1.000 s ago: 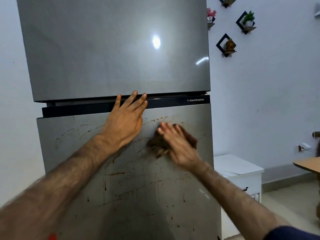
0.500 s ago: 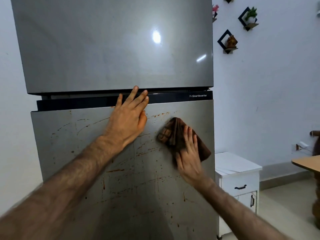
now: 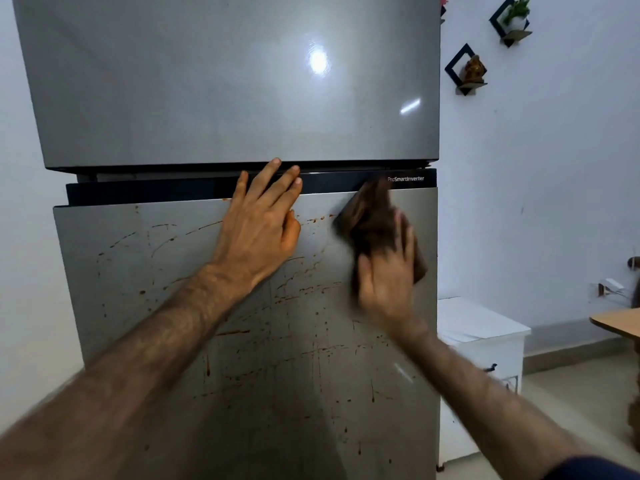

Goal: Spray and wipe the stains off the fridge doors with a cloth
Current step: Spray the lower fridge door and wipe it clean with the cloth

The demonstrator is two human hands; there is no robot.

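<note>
Right hand [image 3: 386, 282], its grip flat and pressing the brown cloth [image 3: 372, 223] to the lower fridge door [image 3: 145, 271] at the upper right, left hand [image 3: 258, 230] splayed open beside it: a soiled cloth may smear the reddish stains [image 3: 301, 289] below rather than lift them
</note>
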